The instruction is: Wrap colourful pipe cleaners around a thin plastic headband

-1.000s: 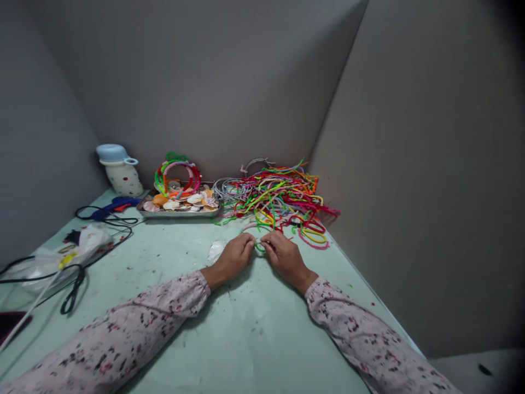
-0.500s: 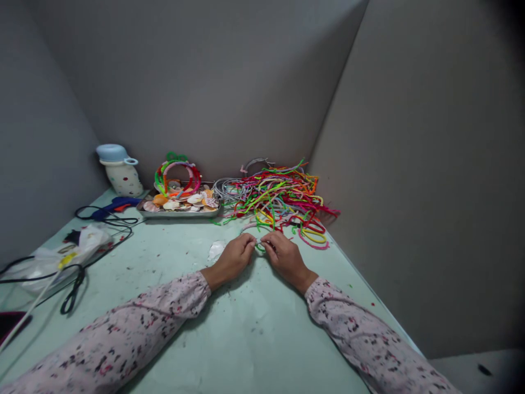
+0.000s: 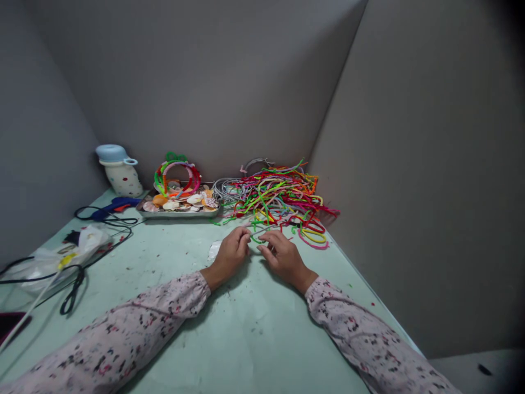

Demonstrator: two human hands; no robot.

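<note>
My left hand (image 3: pixel 232 253) and my right hand (image 3: pixel 281 253) rest close together on the pale green table (image 3: pixel 229 328), both with fingers pinched. Between them they hold a thin grey headband (image 3: pixel 262 231) with a green fuzzy wire (image 3: pixel 257 239) at it. The hands lie just in front of a heap of coloured fuzzy wires (image 3: pixel 281 200). A small white scrap (image 3: pixel 215 250) lies beside my left hand.
A metal tray of seashells (image 3: pixel 180 207) with wrapped coloured hoops (image 3: pixel 177 176) stands at the back. A white jar with a blue lid (image 3: pixel 118 168), a blue glue gun (image 3: pixel 117 206), black cables, scissors (image 3: pixel 73 293) and a plastic bag (image 3: pixel 61 254) lie left. Grey walls enclose the table.
Both hands have shifted a little farther from me. The grey band now shows between the fingertips, raised slightly toward the wire heap.
</note>
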